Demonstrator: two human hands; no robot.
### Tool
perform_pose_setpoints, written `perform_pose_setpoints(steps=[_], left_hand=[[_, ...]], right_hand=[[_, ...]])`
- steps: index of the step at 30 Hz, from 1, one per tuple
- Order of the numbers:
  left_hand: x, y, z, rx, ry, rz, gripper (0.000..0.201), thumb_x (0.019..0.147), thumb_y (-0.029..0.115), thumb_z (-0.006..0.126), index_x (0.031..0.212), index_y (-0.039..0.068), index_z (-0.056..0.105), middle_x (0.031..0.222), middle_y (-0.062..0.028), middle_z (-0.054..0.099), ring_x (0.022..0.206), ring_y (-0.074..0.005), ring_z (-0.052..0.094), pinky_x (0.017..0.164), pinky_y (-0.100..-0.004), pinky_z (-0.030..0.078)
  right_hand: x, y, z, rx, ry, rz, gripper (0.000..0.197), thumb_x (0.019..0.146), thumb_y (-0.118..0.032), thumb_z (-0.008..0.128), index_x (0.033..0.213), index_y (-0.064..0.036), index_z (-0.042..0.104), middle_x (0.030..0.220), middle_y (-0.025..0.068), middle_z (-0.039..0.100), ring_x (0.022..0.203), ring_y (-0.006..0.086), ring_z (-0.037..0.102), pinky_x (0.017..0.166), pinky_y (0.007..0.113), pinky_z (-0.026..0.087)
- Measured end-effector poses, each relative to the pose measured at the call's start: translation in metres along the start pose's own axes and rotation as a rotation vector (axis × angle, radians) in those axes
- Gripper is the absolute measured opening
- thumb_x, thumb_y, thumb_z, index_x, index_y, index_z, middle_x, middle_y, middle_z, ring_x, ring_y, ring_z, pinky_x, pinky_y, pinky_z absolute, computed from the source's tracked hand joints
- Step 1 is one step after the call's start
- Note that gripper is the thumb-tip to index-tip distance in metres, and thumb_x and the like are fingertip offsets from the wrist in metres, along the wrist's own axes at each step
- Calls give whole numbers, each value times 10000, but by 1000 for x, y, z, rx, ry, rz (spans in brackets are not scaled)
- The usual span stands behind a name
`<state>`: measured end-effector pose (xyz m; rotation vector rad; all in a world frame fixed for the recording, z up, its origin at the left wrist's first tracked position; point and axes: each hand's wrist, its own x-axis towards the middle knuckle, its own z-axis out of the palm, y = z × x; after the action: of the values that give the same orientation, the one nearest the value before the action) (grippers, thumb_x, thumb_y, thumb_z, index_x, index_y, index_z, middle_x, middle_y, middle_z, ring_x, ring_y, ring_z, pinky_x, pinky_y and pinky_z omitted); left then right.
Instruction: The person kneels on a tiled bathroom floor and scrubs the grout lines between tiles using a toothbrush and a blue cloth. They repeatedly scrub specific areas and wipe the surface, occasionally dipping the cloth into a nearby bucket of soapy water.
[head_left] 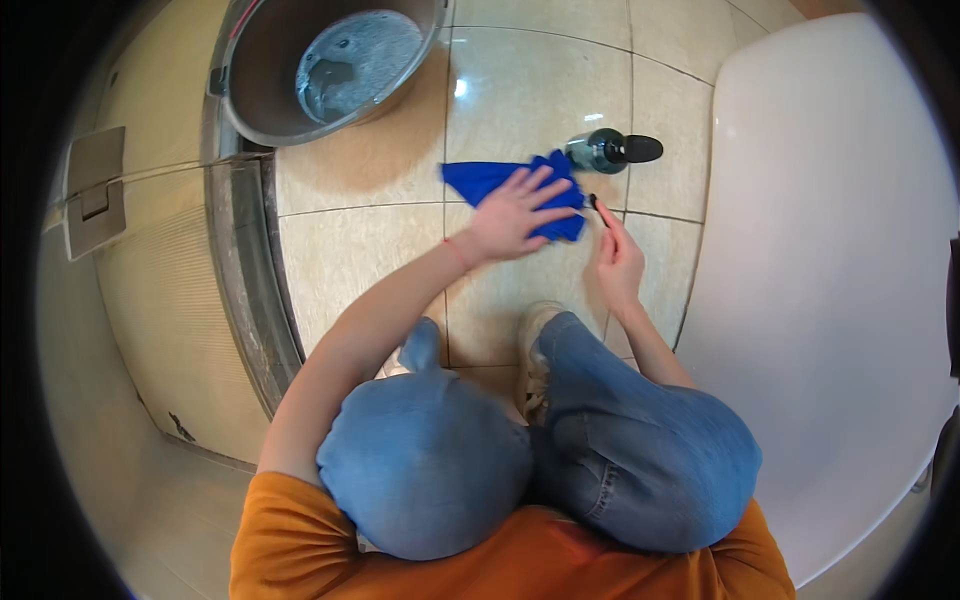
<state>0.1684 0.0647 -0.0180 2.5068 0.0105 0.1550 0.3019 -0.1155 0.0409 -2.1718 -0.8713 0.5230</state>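
Ahead, a basin (262, 60) holds water (385, 50); left grip (513, 218) splays on cloth (482, 182), right (620, 264) pinches handle (602, 211).

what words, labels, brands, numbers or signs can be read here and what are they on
None can be read in this view.
Dark bottle with black cap: no legible text.
Grey basin: no legible text; the red mark near its rim is too small to make out.
Blue cloth: no lettering visible.
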Motion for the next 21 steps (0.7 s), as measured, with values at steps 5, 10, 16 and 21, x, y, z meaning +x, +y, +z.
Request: perform_pose_setpoints(steps=[5, 10, 16, 21], left_hand=[[14, 38, 32, -15, -99, 91, 667, 851, 409, 731, 1482, 288, 553, 1645, -48, 386, 1550, -300, 286, 1271, -507, 211], [-42, 16, -4, -76, 68, -109, 652, 804, 294, 748, 1436, 311, 587, 1637, -47, 400, 1528, -337, 326, 1235, -533, 273], [-140, -23, -64, 138, 104, -421, 652, 801, 258, 733, 1439, 266, 602, 1629, -59, 418, 1519, -367, 334, 1226, -531, 285], [-147, -34, -81, 197, -188, -336, 722, 910, 397, 701, 1567, 259, 435, 1708, -88, 243, 1570, -401, 193, 1253, -560, 200]], right_hand=[[-14, 12, -12, 36, 8, 122, 395, 1037, -30, 489, 1393, -104, 644, 1300, 112, 715, 1080, 214, 709, 879, 306, 534], [-17, 16, -8, 30, 31, 11, 412, 1033, -27, 487, 1405, -120, 636, 1285, 112, 721, 986, 193, 712, 841, 298, 533], [-24, 26, 3, 47, 106, 176, 408, 1040, -91, 496, 1435, -146, 585, 811, 68, 665, 661, 186, 612, 649, 366, 482], [-27, 59, -5, -41, 175, 289, 361, 1048, -135, 503, 1381, -182, 633, 759, 85, 623, 662, 223, 621, 649, 392, 493]])
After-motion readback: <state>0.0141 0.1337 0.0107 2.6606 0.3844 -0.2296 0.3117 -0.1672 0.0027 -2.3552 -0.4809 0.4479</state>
